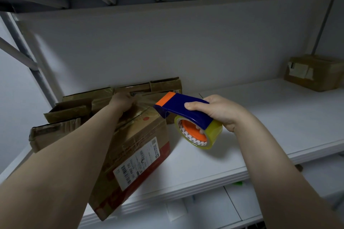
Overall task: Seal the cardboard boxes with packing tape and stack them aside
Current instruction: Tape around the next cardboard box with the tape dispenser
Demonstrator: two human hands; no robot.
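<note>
Cardboard box (141, 141), the one being sealed, stood at the left end of a white shelf (260, 117), and its near lower corner jutted out past the shelf's front lip. A white shipping label (137, 163) with barcodes ran down the side facing the person, above a red printed band, and old wrinkled tape crossed the top seam.

The person's left hand (122, 101) reached across the box and lay on its far top edge, right where a clear strand of tape (147, 101) ended. That hand was blurred, and I could not tell whether the fingers pinched the tape or only pressed it down.

The right hand (217, 111) was clamped on a blue tape dispenser (184, 106) with an orange tip. The thumb lay along the blue body and the fingers were tucked inside the orange core of the yellowish tape roll (214, 135). It held the dispenser in the air just right of the box's top, above the shelf, with the orange tip pointing towards the left hand and the strand stretched between them.

Behind and left of the box sat several worn, taped boxes (70, 109), crowded together against the white back panel (167, 42). Well apart, at the shelf's far right end, stood another small box (316, 72) with a torn label.
</note>
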